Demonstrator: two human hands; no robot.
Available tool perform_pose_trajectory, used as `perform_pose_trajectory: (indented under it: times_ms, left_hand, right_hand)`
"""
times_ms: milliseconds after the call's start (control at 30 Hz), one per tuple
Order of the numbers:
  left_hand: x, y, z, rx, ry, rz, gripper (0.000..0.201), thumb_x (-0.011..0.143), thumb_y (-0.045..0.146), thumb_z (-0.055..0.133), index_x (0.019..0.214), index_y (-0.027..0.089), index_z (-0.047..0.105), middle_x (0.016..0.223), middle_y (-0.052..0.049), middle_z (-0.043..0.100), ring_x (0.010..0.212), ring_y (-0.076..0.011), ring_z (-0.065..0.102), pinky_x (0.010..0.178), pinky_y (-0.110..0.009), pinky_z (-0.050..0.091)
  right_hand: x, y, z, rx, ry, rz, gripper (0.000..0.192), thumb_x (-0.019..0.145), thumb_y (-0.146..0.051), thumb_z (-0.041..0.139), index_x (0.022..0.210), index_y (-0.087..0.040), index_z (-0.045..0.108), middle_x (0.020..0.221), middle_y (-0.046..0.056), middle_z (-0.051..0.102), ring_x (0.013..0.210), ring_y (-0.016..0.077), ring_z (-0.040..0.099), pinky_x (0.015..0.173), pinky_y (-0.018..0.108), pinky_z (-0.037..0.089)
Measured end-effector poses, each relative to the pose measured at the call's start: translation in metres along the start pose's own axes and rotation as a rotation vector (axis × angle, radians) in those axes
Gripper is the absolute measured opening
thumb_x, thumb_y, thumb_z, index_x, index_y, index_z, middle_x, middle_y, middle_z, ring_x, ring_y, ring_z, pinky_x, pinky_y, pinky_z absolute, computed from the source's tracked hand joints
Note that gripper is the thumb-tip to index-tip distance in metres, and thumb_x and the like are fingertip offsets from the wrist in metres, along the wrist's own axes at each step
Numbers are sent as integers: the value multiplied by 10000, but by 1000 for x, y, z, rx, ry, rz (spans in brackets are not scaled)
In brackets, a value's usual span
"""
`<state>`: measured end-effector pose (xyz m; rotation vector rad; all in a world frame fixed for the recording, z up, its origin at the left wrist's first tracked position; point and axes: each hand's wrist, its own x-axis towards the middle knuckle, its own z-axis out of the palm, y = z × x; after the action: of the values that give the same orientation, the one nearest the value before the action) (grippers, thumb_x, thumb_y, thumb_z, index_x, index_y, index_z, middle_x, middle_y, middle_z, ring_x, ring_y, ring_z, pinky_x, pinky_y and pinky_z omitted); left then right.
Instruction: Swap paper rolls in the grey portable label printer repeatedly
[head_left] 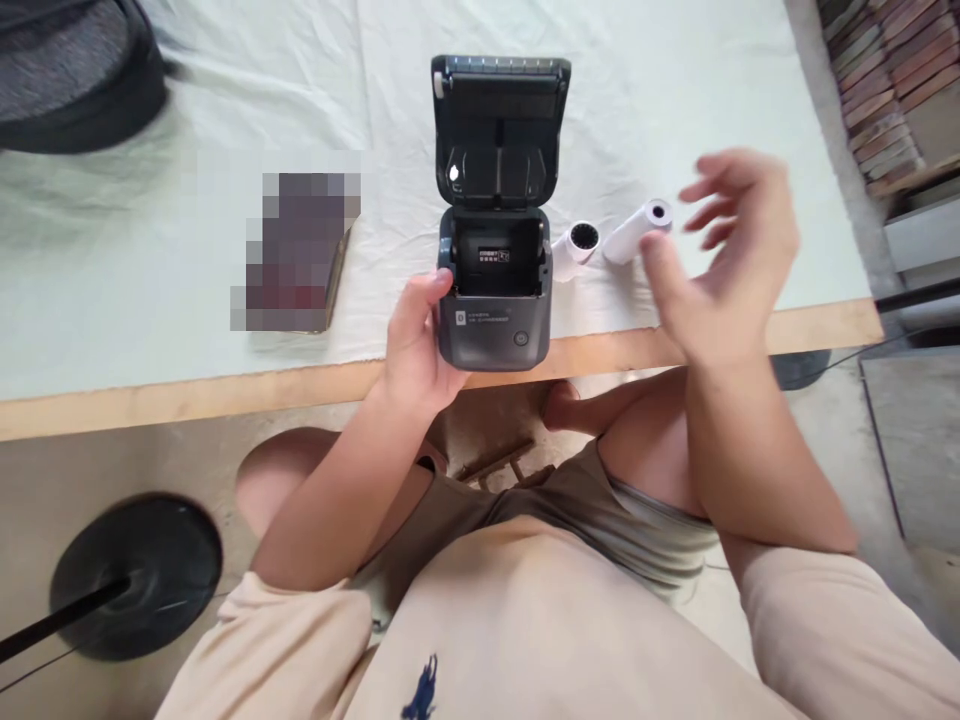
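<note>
A pixelated block (pixel 296 250) covers most of a flat device on the table, leaving only its right edge (pixel 337 275) visible. The right hand (pixel 724 255) is motion-blurred, its fingers indistinct. The left hand (pixel 416 345) hides the lower left side of the printer (pixel 495 300). The label text inside the printer's bay is too small to read. A dark bag (pixel 71 70) is cut off at the top left corner.

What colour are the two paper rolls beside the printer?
White paper rolls, one with a dark core; clearest in the head view.
</note>
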<state>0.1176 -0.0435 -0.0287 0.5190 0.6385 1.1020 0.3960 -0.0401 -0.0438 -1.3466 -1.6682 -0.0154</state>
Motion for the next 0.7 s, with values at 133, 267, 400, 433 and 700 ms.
perform_pose_trajectory:
  times_ms: [133,267,400,433,700]
  left_hand:
    - [2,-2,-1,3,-6,37,328,1036,482,587,944,231,776,941,-57,828,1358,-348,727,1051,-440,667]
    - [2,-2,-1,-15,-2,36,288,1008,485,641,944,228,754,995,-69,838,1408,-362,694,1073,-436,659]
    - [2,-3,-2,-26,26,34,264,1003,460,622,958,236,754,1018,-61,834,1422,-348,691,1075,-416,653]
    - [1,-3,-2,-23,31,33,270,1003,464,614,962,237,754,1013,-60,830,1416,-347,695,1072,-416,653]
    - [1,-2,-2,9,-33,35,285,1019,446,591,986,216,756,1008,-68,829,1353,-318,729,1087,-405,643]
  right_hand:
    - [-11,-37,34,-55,-185,-67,529,930,-423,744,1424,-286,611,1347,155,574,1164,341,647,994,561,588]
    - [-15,-33,64,-74,-290,-66,477,982,-304,619,1459,-307,615,1170,115,564,1174,332,606,1054,613,569]
    - [-11,-21,64,107,-232,8,505,977,-292,605,1475,-363,558,1235,92,642,1042,258,674,879,456,640]
    - [-10,-19,63,201,-217,72,548,974,-315,605,1508,-375,497,1249,82,662,987,239,692,802,413,643]
    - [1,-25,51,549,-282,397,490,970,-471,576,1426,-382,418,1373,45,724,1105,221,755,910,408,673]
